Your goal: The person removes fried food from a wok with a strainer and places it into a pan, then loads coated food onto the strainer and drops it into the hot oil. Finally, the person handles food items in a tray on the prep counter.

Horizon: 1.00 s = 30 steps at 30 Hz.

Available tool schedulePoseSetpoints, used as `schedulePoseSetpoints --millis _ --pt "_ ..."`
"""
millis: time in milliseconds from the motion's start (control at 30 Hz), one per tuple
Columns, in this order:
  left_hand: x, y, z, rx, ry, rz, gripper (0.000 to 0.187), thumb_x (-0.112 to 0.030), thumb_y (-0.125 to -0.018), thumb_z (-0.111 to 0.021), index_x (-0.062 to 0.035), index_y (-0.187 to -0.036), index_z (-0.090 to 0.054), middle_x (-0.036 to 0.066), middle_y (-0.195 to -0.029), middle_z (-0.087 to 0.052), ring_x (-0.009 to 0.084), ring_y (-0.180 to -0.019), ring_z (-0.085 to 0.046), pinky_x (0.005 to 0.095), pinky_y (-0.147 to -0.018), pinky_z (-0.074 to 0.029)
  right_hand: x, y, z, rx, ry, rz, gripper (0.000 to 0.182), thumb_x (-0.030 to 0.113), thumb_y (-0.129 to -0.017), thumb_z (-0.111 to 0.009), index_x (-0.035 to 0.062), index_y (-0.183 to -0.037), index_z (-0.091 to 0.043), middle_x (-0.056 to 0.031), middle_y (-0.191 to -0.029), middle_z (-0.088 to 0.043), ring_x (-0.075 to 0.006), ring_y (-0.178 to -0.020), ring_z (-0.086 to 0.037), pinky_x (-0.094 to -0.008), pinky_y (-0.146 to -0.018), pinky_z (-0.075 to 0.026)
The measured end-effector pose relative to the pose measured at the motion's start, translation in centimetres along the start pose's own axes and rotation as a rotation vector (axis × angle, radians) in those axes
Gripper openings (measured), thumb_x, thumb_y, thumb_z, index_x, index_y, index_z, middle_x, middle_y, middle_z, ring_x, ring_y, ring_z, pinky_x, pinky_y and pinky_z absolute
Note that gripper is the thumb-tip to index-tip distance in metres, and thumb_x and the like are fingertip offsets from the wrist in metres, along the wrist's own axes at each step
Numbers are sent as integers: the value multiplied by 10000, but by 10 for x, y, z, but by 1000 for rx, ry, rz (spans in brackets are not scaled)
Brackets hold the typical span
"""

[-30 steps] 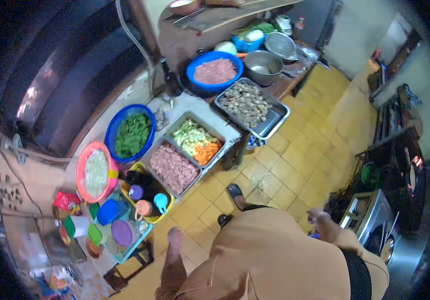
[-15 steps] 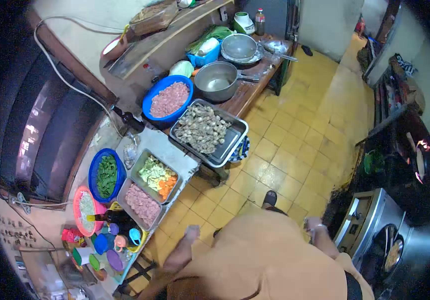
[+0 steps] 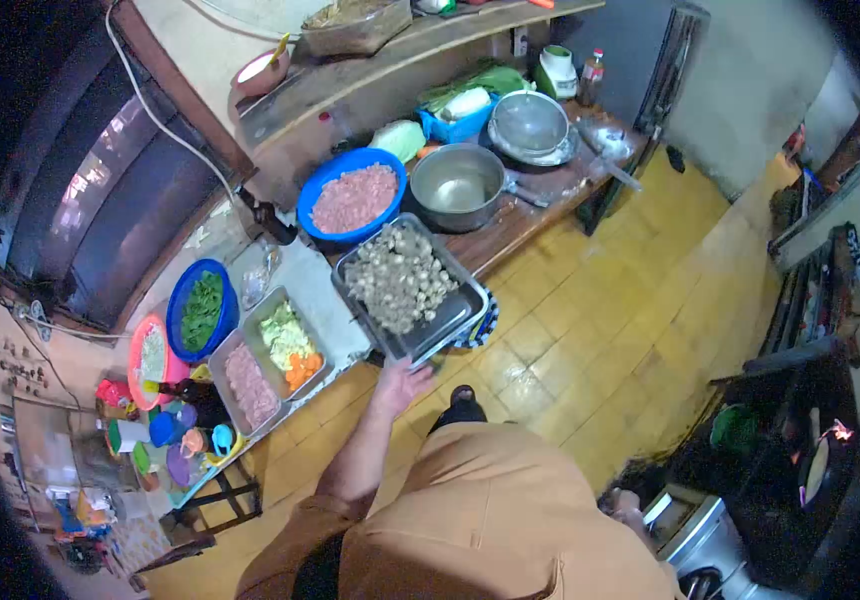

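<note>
My left hand [image 3: 406, 387] is stretched forward with its fingers apart, fingertips right at the near edge of a metal tray [image 3: 440, 345]. Chopped grey-brown pieces that look like mushrooms [image 3: 402, 275] fill most of that tray; its near right part is bare dark metal. Low on my right side, my right hand [image 3: 626, 507] hangs close to a metal stove [image 3: 695, 535]; its fingers are small and blurred. Just left of the tray, a two-part metal container [image 3: 272, 362] holds minced meat [image 3: 252, 385] beside chopped green and orange vegetables [image 3: 292, 345].
Behind the tray stand a blue basin of minced meat [image 3: 302, 205], a grey saucepan [image 3: 457, 190] and a sieve [image 3: 530, 122]. Leafy greens [image 3: 202, 312] fill another basin at left, near bottles and cups. Fire [image 3: 838, 431] burns at far right above the yellow tiled floor [image 3: 550, 320].
My left hand has reached forward from beside my body to the tray's near edge. My body and view have shifted closer to the table. My right hand stays low at my side.
</note>
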<state>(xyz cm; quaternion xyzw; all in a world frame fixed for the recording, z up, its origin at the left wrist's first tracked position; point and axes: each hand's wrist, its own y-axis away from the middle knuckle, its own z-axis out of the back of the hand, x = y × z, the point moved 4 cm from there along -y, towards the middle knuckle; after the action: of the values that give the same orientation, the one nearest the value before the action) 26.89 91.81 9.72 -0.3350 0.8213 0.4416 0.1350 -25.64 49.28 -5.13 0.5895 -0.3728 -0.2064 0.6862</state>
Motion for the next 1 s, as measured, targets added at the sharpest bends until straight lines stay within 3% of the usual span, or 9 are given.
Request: schedulePoseSetpoints --millis 67,433,467,567,633,700,800,900,1000 --pt "5 -18 3 43 199 46 304 -101 -757 -526 -27 -1052 -511 146 -1081 -563 328 -1038 -524 515 -881 -429 11 -7 -23 -4 73 5 141 234 -839 -506 127 -748 -522 -38 -572 -482 -184 -461 -476 -329 -387 -371" --pt "18 -49 25 -40 438 -152 274 49 -731 -533 39 -990 -445 189 -1040 -517 350 -991 -514 495 -833 -483 168 7 -77 34 68 86 172 248 -857 -454 151 -729 -517 -35 -569 -448 -187 -500 -446 -331 -409 -351" --pt "28 -66 48 42 379 -77 293 17 -736 -581 30 -1001 -457 178 -1040 -521 336 -978 -526 519 -814 -475 186 12 -82 43 25 88 176 249 -858 -450 153 -727 -516 -35 -569 -445 -187 -504 -443 -331 -411 -349" --pt "-11 -28 14 -381 -23 -177 316 -28 -775 -584 17 -1071 -484 159 -1032 -543 321 -930 -554 454 -820 -477 231 10 -100 245 -72 74 187 282 -874 -455 151 -767 -534 -62 -618 -516 -210 -528 -507 -316 -409 -398" --pt "-36 -31 30 -919 -794 -1143 312 -81 -808 -578 -14 -1109 -529 147 -1002 -576 284 -870 -582 376 -785 -482 252 2 -115 148 83 90 190 274 -866 -456 155 -733 -520 -56 -598 -486 -205 -506 -481 -319 -395 -376" --pt "-97 10 -29 -813 -940 -1049 295 -110 -821 -571 -38 -1107 -562 152 -973 -597 249 -873 -585 335 -765 -477 256 -22 -115 53 234 91 199 267 -858 -456 158 -699 -506 -50 -579 -457 -201 -484 -456 -322 -381 -354" --pt "-154 -1 -80 -591 -1186 -863 279 -140 -847 -524 -10 -1091 -557 182 -1065 -586 314 -1010 -562 372 -884 -435 262 -64 -128 541 32 -77 162 236 -826 -476 145 -694 -501 -64 -582 -461 -206 -464 -441 -345 -373 -333" --pt "-196 -56 -113 -454 -1448 -975 296 -146 -842 -498 -12 -1101 -550 196 -1123 -551 344 -1069 -513 397 -944 -391 300 -65 -145 55 566 80 135 186 -744 -559 127 -864 -575 -99 -644 -537 -251 -599 -528 -418 -455 -394" --pt "-214 -129 -111 -410 -1615 -1069 315 -143 -841 -488 -22 -1128 -532 196 -1129 -544 344 -1078 -505 412 -951 -387 376 -34 -176 141 505 137 95 193 -766 -570 126 -830 -550 -76 -616 -535 -216 -566 -535 -370 -473 -411"
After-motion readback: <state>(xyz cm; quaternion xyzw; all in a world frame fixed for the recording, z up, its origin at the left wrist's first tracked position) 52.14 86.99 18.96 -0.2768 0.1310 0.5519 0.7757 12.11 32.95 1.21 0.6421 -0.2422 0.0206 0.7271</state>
